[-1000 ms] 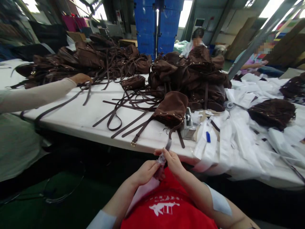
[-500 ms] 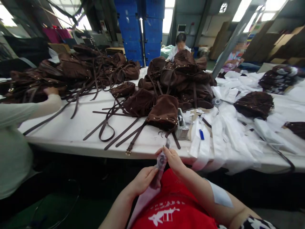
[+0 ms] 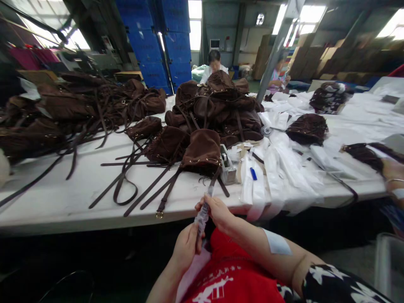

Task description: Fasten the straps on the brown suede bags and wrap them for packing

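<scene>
My left hand [image 3: 187, 246] is closed on the lower end of a crinkled clear plastic sleeve [image 3: 202, 216]. Around the sleeve's upper end, my right hand [image 3: 215, 210] pinches it just past the table's front edge. A dark brown strap [image 3: 214, 181] runs from the sleeve up to a brown fringed bag [image 3: 202, 147] lying on the table. How far the strap reaches inside the sleeve is hard to tell. Other straps from the bag spread left, one with a gold buckle [image 3: 160, 214].
Brown bags are heaped at the table's middle [image 3: 217, 101] and left [image 3: 66, 101]. Right of the near bag are a metal dispenser [image 3: 227, 168], a blue marker [image 3: 253, 174] and white plastic strips [image 3: 277, 168]. A person's hand [image 3: 393, 170] is at far right; others sit behind.
The view has swung right, and the person at the left has mostly left it. A hand now shows at far right. Both my hands still hold the sleeve, which looks more bunched.
</scene>
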Demonstrator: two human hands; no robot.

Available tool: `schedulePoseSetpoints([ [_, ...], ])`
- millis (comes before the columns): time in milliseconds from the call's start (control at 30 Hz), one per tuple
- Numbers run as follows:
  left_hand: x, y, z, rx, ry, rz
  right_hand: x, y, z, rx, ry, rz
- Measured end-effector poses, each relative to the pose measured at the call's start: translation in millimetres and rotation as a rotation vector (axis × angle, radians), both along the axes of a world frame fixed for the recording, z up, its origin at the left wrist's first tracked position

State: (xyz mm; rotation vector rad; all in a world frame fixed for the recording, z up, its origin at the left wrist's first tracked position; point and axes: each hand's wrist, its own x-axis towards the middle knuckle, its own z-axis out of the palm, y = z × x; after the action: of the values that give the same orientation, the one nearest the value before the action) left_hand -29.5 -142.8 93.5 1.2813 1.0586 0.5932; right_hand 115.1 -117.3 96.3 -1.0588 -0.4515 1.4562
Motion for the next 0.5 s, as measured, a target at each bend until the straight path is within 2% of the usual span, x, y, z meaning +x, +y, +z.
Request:
schedulePoseSetpoints([
  [100,-9.3,-5.4,-0.9,-0.019,0.039,0.005,7.3,12.2,-1.0,-0.024,0.013,-0.099],
  [233,-17.0,-10.2,-6.0,-0.033,0.056,-0.014,22.8,31.6,-4.6,0.034,0.002,-0.208],
  [500,-17.0,-10.5,-15.0,-0.025,0.086,-0.017,49.5,59.7,-5.6,0.044,0.062,-0.290],
])
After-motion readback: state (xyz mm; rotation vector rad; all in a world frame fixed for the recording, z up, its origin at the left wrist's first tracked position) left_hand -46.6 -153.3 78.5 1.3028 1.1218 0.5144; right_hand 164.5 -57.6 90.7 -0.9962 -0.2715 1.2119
